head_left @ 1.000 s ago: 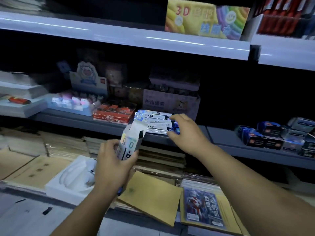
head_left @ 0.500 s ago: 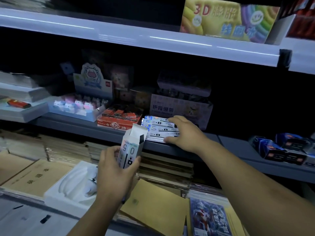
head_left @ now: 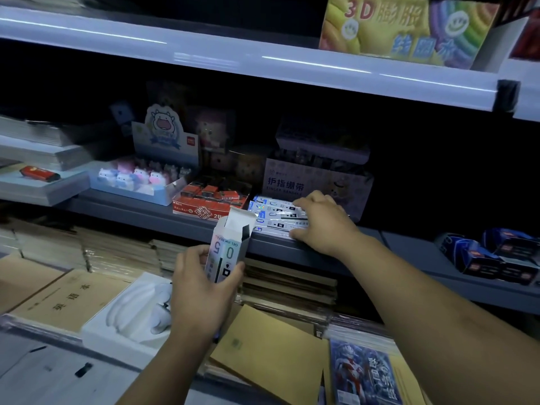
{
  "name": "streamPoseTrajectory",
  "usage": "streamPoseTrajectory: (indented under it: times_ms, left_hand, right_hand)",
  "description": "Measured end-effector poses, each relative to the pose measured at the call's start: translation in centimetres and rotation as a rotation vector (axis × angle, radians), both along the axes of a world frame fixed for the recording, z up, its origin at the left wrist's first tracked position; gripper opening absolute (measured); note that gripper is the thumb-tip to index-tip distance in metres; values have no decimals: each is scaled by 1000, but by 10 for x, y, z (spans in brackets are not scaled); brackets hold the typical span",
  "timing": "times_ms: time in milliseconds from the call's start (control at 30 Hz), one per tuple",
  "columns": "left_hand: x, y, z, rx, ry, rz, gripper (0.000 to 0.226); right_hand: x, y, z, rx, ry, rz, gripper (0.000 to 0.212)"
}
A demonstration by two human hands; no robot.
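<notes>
While upright, box (head_left: 228, 252) near shelf edge (head_left: 152, 219).

Bare shelf (head_left: 420, 244) front edge runs right of the refill packs (head_left: 271, 219) toward dark blue boxes (head_left: 496, 258). A bandage box (head_left: 292, 179) walls off behind; a red box (head_left: 204, 206) crowds the left.

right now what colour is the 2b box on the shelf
Red with white print: 2B box, head view.
</notes>
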State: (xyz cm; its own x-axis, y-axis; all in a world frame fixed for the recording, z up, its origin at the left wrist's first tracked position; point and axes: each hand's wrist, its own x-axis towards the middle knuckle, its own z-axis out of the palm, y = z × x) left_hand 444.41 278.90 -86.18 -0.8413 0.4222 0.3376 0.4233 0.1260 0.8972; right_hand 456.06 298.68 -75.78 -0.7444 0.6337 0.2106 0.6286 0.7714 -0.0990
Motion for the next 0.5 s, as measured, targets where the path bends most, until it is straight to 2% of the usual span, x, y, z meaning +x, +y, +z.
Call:
streamPoseTrajectory:
  times_ms: [233, 400, 500]
  left_hand:
    - [3, 2, 3, -3, -34, -46, 48]
    - [6, 5, 6, 23, -58, -74, 27]
    - [4, 8, 6, 44, -101, -66, 25]
  right_hand:
    - [-5, 2, 4, -86, -79, -15, 83]
    - [-15, 7, 9, -118, -185, -64, 96]
    - [-20, 9, 11, -150, -219, -112, 94]
